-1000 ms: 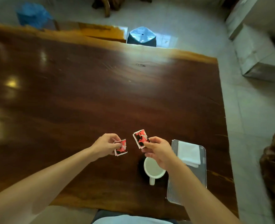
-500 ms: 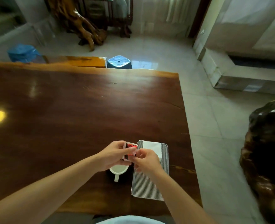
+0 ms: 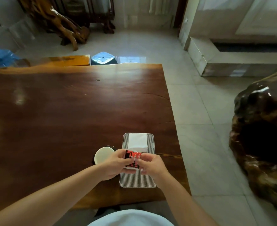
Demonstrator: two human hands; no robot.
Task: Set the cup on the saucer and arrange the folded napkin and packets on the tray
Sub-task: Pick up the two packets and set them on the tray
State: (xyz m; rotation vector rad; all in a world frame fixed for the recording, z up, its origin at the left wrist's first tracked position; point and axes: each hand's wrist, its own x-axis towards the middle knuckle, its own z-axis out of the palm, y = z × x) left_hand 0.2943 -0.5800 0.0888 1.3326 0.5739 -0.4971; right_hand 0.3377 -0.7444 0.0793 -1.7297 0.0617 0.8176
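Note:
Both hands meet over the near half of the ribbed silver tray (image 3: 137, 181). My left hand (image 3: 115, 163) and my right hand (image 3: 150, 163) together pinch the red, black and white packets (image 3: 132, 158), held as one stack just above the tray. A folded white napkin (image 3: 137, 141) lies on the tray's far half. The white cup (image 3: 103, 154) stands on a dark saucer (image 3: 113, 147) left of the tray; my left hand hides its near side.
The dark wooden table (image 3: 61, 111) has its right edge close beside the tray and its near edge just below my arms. A large dark carved wood piece (image 3: 261, 136) stands on the tiled floor to the right. Blue stools (image 3: 102, 58) stand beyond the far edge.
My hands, each pinching one packet a second ago, have come together and moved right over the tray with the packets stacked. The camera has tilted up and turned.

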